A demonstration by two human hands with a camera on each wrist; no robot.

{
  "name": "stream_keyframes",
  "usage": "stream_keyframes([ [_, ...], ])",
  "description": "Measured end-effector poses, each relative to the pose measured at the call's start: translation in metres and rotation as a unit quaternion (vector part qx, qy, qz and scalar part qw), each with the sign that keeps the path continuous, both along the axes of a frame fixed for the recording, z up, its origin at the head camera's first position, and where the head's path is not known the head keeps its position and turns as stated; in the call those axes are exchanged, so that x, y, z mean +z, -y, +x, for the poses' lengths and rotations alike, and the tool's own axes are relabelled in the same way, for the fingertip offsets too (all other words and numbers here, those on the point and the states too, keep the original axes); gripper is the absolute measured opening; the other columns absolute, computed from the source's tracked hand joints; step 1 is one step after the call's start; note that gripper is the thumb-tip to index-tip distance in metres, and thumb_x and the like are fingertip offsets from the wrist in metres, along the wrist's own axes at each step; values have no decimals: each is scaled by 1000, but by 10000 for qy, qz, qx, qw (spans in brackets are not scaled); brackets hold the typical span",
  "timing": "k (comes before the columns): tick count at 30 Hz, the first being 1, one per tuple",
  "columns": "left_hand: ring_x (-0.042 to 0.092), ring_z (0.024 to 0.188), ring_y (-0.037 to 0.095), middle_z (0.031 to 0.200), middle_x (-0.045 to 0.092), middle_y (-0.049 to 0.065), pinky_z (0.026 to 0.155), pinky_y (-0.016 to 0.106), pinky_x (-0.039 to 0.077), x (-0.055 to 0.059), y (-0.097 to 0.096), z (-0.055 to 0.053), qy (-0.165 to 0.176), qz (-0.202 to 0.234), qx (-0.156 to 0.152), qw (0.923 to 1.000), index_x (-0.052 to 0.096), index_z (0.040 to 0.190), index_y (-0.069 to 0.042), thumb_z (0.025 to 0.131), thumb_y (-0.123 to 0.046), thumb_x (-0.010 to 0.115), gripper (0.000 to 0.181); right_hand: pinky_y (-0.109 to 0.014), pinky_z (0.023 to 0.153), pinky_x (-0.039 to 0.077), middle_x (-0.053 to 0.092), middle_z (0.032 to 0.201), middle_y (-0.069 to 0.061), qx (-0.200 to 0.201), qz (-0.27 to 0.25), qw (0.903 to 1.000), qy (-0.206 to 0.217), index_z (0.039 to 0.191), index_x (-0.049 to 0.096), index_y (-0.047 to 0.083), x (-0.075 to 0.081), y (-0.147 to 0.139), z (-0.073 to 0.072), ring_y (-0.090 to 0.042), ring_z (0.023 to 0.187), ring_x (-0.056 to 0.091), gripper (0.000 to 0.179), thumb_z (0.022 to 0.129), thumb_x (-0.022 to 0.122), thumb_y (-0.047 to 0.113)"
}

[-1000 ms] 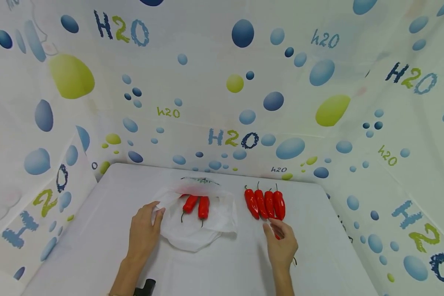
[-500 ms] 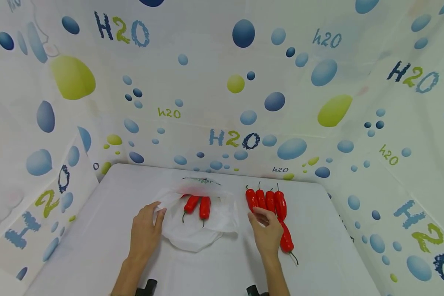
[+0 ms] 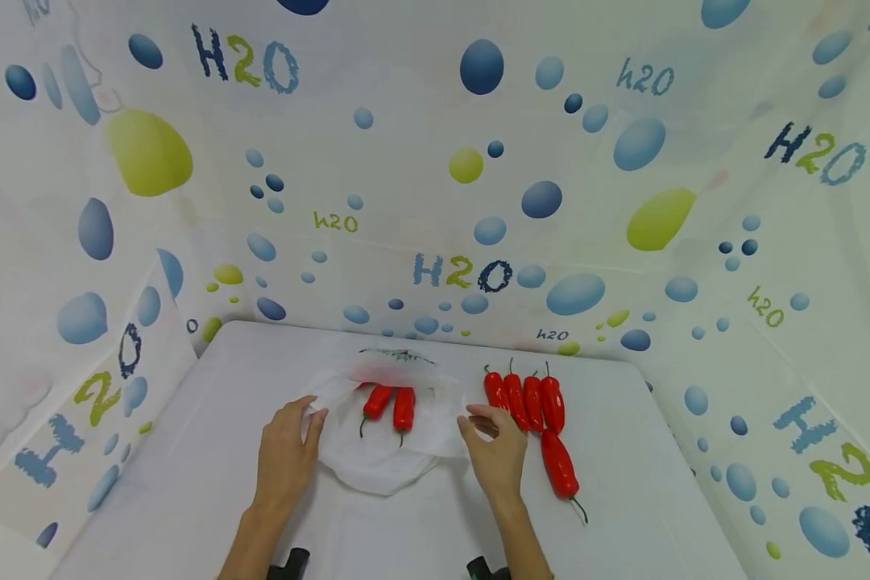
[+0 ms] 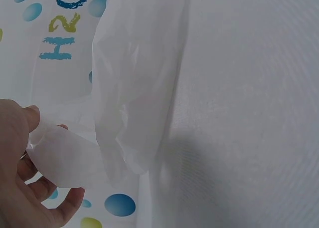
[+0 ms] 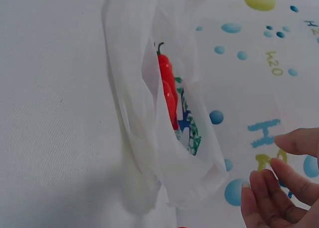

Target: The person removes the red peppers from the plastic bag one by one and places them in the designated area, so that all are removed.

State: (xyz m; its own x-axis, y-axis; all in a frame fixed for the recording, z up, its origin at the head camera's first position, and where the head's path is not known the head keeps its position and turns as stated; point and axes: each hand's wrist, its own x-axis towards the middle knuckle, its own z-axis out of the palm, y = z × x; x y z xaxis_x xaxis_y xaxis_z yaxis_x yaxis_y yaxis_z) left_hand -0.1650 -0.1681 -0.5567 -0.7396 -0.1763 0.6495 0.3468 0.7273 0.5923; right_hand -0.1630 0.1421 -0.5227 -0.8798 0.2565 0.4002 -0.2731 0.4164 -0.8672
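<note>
From afar I watch the left hand (image 3: 283, 453) pinch the edge of a white plastic bag (image 3: 373, 477), red chili peppers (image 3: 403, 409) inside, right hand (image 3: 499, 451) near its other side, thumb and fingertips apart, five more peppers (image 3: 532, 401) lying beyond.

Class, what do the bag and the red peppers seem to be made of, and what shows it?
The bag: probably thin plastic film, white with a soft sheen; it creases loosely, and red shows faintly through it. The red peppers: smooth, glossy skin with light highlights; that suits real flesh or moulded plastic, and the look leaves it open.
</note>
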Motion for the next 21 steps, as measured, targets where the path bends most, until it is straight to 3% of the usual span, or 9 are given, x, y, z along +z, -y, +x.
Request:
stream_keyframes([
  [6,66,102,47,110,71,24,89,62,49,-1,0,0,12,-17,37,10000,67,120,4,91,-5,79,33,-47,90,60,75,107,0,55,68,9998,160,111,79,16,0,7,-5,-23,98,71,22,90,84,20],
  [12,66,102,47,110,71,23,88,61,50,-1,2,2,77,-59,14,10000,66,121,4,94,-8,78,32,-47,90,59,75,108,-10,215,81,9995,220,110,78,11,1,14,-6,-24,98,71,21,90,84,16],
  [21,66,103,46,110,71,22,87,60,51,-3,4,6,-1,-50,-41,10000,66,122,4,94,-8,77,32,-40,89,60,75,106,-5,359,327,9984,280,110,78,11,-9,26,-8,-18,94,70,22,90,84,18],
])
